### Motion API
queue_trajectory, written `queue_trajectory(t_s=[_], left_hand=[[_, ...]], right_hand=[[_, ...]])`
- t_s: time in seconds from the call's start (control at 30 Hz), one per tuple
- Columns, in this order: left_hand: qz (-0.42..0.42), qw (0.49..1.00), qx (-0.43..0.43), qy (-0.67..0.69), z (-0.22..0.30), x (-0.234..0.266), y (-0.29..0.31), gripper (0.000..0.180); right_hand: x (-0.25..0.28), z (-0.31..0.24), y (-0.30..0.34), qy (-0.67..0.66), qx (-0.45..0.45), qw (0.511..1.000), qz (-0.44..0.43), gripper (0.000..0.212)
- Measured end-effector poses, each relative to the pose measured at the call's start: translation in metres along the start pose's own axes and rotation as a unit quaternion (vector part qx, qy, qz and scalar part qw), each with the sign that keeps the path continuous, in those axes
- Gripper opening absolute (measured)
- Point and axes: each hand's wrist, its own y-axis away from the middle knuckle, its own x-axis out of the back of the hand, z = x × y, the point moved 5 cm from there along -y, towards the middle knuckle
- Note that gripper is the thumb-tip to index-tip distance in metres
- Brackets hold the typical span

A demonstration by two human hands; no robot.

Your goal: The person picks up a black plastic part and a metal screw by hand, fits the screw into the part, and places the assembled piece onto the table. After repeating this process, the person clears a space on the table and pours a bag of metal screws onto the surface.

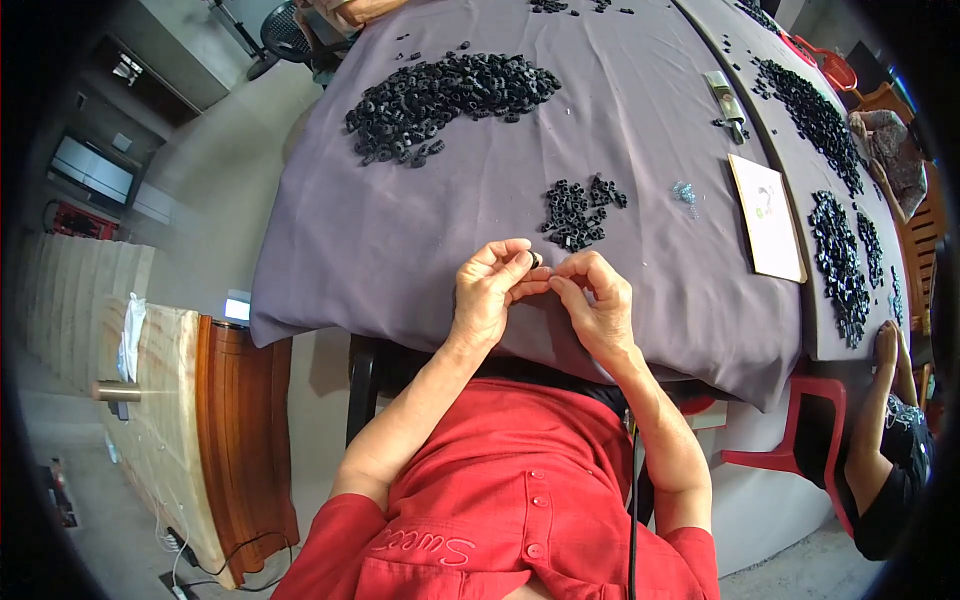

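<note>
My left hand [485,292] pinches a small black plastic piece [535,260] between thumb and fingers at the near side of the table. Close beside it, my right hand [602,308] has thumb and forefinger pressed together. Whatever they hold is too small to make out. The fingertips of both hands nearly meet. Just beyond them lies a small heap of black ring-like pieces [572,215]. A larger heap of black ribbed pieces [450,95] spreads over the far left of the table. To the right sits a little cluster of clear bluish bits [685,195].
A grey-purple cloth [440,225] covers the table. On its right stand a pale flat board [768,215] and a tube [724,97]. An adjoining table holds more black pieces [840,265], with other people beside it. A red chair [825,430] stands at lower right.
</note>
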Motion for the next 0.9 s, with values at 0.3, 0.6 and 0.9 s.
queue_trajectory(t_s=[0.3, 0.6, 0.9], left_hand=[[0.013, 0.995, -0.008, -0.095, 0.000, 0.000, -0.001, 0.012], [-0.011, 0.987, 0.011, -0.158, -0.003, -0.002, 0.001, 0.009], [-0.052, 0.987, 0.055, -0.139, -0.002, -0.002, 0.000, 0.010]], right_hand=[[-0.004, -0.003, -0.001, 0.030, 0.055, 0.998, -0.002, 0.014], [-0.004, -0.001, 0.001, 0.040, 0.044, 0.998, -0.006, 0.013], [0.002, 0.016, -0.003, 0.037, -0.110, 0.993, -0.017, 0.030]])
